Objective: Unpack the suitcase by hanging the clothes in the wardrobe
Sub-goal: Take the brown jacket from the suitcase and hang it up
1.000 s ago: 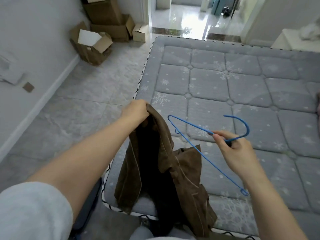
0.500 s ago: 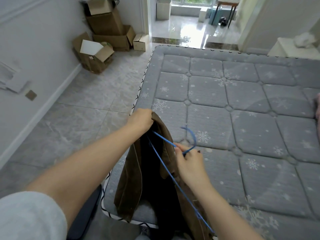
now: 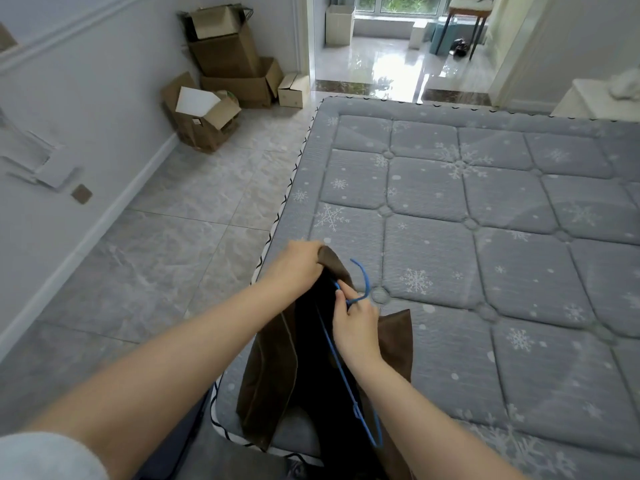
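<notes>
Brown garment [image 3: 273, 368] hangs over the mattress [image 3: 485, 237] corner, its top pinched in the left hand [image 3: 298, 268]; the right hand [image 3: 356, 327] grips a blue hanger [image 3: 346, 382] inside it.

Brown garment [image 3: 270, 382], blue hanger [image 3: 341, 365], grey snowflake-patterned mattress [image 3: 502, 237].

- The brown garment [image 3: 277, 382] is looking like matt, soft cloth, a bit like suede, with a darker inside.
- The blue hanger [image 3: 346, 379] is showing as a thin, smooth wire with a coloured coating.
- The mattress [image 3: 502, 237] is showing quilted grey fabric, matt, printed with snowflakes.
- The floor tiles [image 3: 166, 244] are looking like smooth marbled stone; beyond the doorway they are shining glossy.
- The boxes [image 3: 225, 74] are appearing as rough brown cardboard.
</notes>
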Demonstrator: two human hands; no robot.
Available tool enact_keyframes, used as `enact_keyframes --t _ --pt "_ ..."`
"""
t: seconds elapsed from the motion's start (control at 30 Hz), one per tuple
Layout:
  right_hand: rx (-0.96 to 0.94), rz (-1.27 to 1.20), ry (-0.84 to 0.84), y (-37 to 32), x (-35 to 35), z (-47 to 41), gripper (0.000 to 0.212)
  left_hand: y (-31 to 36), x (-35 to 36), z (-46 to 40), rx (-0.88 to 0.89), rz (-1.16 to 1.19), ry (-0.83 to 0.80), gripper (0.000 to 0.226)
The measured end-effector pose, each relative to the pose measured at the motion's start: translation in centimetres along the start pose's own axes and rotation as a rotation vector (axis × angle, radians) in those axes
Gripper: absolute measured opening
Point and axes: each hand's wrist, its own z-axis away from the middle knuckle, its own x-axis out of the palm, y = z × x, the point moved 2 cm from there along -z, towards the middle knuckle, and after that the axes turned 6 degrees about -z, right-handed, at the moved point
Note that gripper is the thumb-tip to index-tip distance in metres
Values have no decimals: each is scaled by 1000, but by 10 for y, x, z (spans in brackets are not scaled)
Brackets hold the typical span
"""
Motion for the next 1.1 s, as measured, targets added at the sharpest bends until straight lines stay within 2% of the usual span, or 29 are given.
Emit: enact_keyframes --t 0.13,0.17,0.23,0.27,0.3,0.37,0.4,0.5,0.57,0.67,0.7,0.77,0.8,0.83,0.87,0.9,0.93,0.97,1.03,1.07,1.1 --pt "124 -174 74 0 -7 -3 29 -9 5 11 -17 171 29 11" --pt "146 -233 83 1 -11 0 28 -12 7 16 5 192 -11 16" --pt "183 -359 73 1 -21 2 23 -18 8 32 48 206 -101 46" --pt "182 -420 53 0 -27 2 20 -21 4 39 69 185 -73 57" --pt "160 -456 25 -2 -33 1 18 -23 -2 43 108 138 21 59" --pt "109 -485 -29 -5 -46 -3 20 -27 -18 41 262 -35 242 50" --pt "102 -499 -54 -7 -51 -4 20 -28 -26 37 369 -133 269 46" --pt "145 -559 -118 -9 -60 -5 17 -22 -31 20 651 -350 73 41" --pt "156 -585 -217 -14 -69 -4 21 -14 -35 14 706 -436 54 34" --pt "75 -522 -293 -29 -96 -11 30 -8 -41 9 636 -309 87 34" --pt "18 -440 -264 -29 -106 -15 38 -9 -40 7 590 -249 102 36" --pt "-107 -195 -46 -22 -125 -18 53 -9 -37 4 514 -169 144 36" --pt "-174 -109 130 -19 -133 -14 48 -9 -37 2 487 -145 167 33" --pt "-257 -58 315 -13 -139 -8 35 -8 -38 0 463 -128 187 30" --pt "-336 -24 424 -5 -141 0 20 -7 -40 -1 443 -116 210 29" --pt "-395 5 436 2 -137 9 17 -6 -43 -2 431 -102 231 30" --pt "-403 30 364 13 -126 17 25 -5 -45 -3 426 -80 246 32" --pt "-331 47 246 24 -113 23 30 -4 -48 -3 421 -51 251 34" --pt "-18 88 24 52 -85 25 24 0 -53 -1 407 12 247 34" --pt "134 109 -53 63 -73 24 23 2 -56 0 407 36 249 32" --pt "217 133 -79 74 -65 23 30 4 -59 2 414 54 252 31"
